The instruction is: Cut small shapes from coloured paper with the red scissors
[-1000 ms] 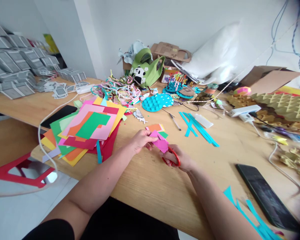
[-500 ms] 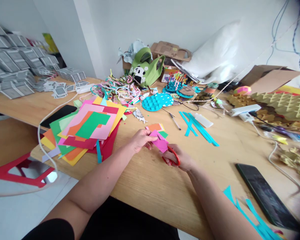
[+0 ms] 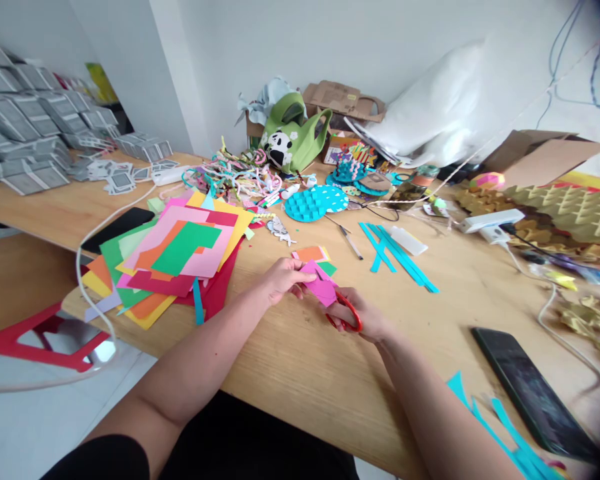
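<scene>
Between finger and thumb, my left hand (image 3: 283,280) pinches a small piece of magenta paper (image 3: 322,288) above the table. My right hand (image 3: 361,316) grips a pair of scissors with red handles (image 3: 359,321), its fingers through the loops. The blades are at the paper and mostly hidden by it; a dark sliver shows across the paper. Just beyond the hands lie small cut pieces of orange paper (image 3: 310,254) and green paper (image 3: 327,268). To the left is a stack of coloured paper sheets (image 3: 185,250).
Blue paper strips (image 3: 403,260) and a pen (image 3: 351,243) lie beyond my right hand. A phone (image 3: 525,387) and blue scraps (image 3: 505,430) are at the right. Behind stand a green panda bag (image 3: 297,143) and pipe cleaners (image 3: 235,177). A white cable (image 3: 83,267) hangs over the left edge.
Almost nothing differs. The view has shifted very slightly; both hands keep their hold on the magenta paper and the scissors in nearly the same place.
</scene>
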The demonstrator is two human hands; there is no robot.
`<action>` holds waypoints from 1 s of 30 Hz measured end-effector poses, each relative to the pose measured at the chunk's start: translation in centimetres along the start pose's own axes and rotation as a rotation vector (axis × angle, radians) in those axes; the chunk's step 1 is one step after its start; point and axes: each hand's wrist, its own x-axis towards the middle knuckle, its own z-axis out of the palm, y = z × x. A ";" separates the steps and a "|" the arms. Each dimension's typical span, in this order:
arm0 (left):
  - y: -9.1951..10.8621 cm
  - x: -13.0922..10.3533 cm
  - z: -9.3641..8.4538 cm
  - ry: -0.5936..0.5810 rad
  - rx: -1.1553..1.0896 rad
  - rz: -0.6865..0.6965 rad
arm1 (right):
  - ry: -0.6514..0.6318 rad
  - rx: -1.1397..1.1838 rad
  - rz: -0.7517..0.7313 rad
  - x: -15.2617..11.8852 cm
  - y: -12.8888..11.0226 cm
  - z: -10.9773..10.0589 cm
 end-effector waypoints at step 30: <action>0.1 -0.1 0.1 -0.006 0.012 -0.024 | -0.013 -0.027 0.026 0.0 0.2 -0.1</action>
